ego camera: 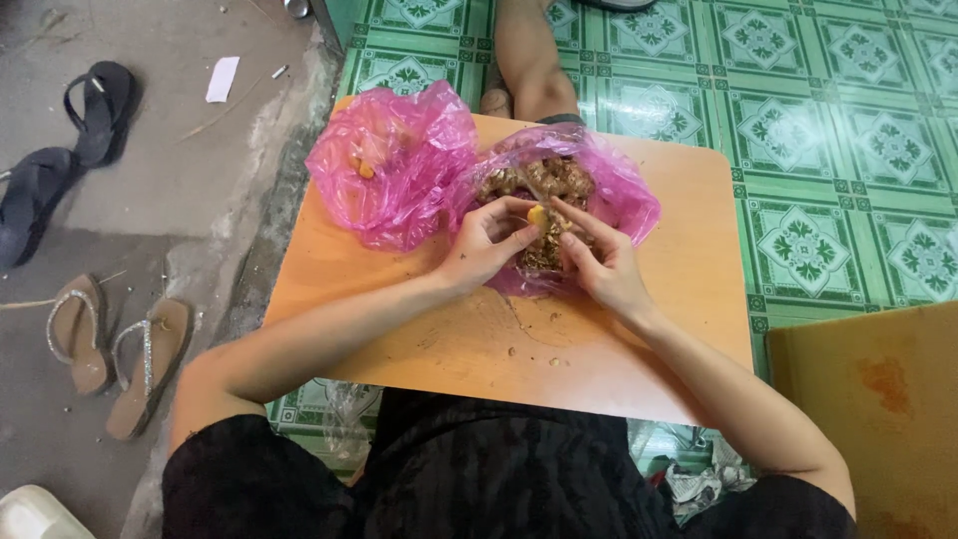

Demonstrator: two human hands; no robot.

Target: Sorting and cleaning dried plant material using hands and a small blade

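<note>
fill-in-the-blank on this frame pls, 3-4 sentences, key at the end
1. Both hands, left hand and right hand, pinch a small ____ peeled piece.
2. The hands work over a crumpled ____ plastic bag of brown roots.
3. Both bags lie on a low ____ wooden table.
4. The floor under the table is patterned ____ tile.

Missing: yellow; pink; orange; green

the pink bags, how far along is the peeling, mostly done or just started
Early on, it looks like. Done: the left pink bag shows only a couple of yellow peeled pieces. In hand: the left hand holds one yellow piece while the right hand works a thin blade on it. Left: the right pink bag holds a heap of brown unpeeled roots.
</note>
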